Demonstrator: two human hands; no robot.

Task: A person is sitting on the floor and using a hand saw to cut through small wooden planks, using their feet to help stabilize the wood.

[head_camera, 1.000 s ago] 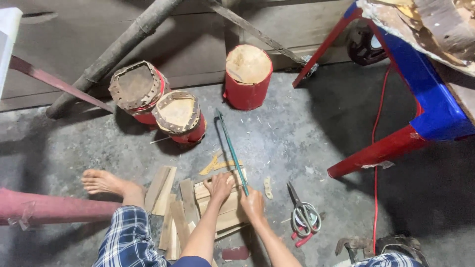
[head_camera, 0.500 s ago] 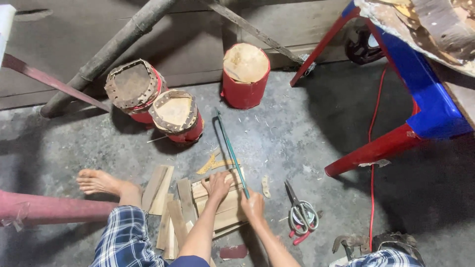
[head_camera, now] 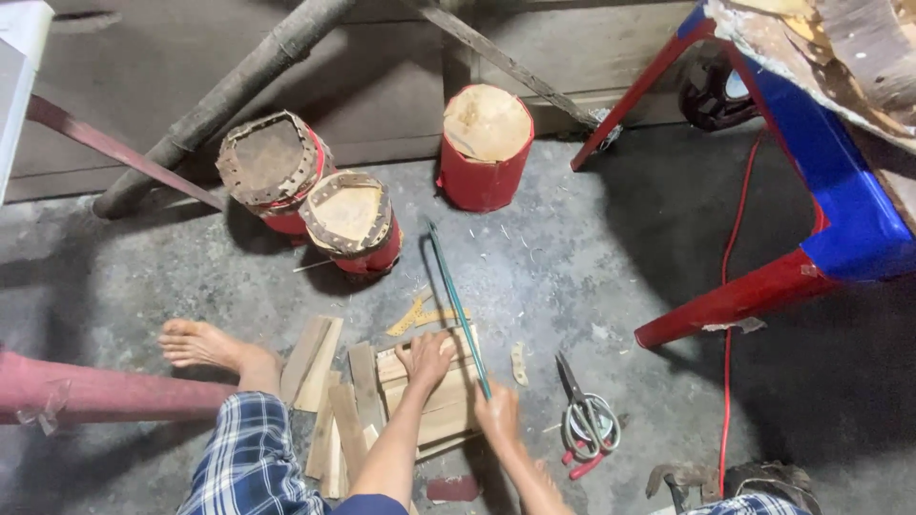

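Above the right hand [head_camera: 498, 412] grip, green strip [head_camera: 456, 303].

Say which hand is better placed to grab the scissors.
Right. The right hand, gripping the green saw, sits beside the scissors; the left hand presses the wood pieces farther away.

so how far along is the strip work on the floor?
Done: cut wood pieces lie piled by the knee, shavings scattered. In hand: left hand presses on the wood block, right hand grips a thin green strip running across it. Left: the strip looks whole; scissors lie untouched.
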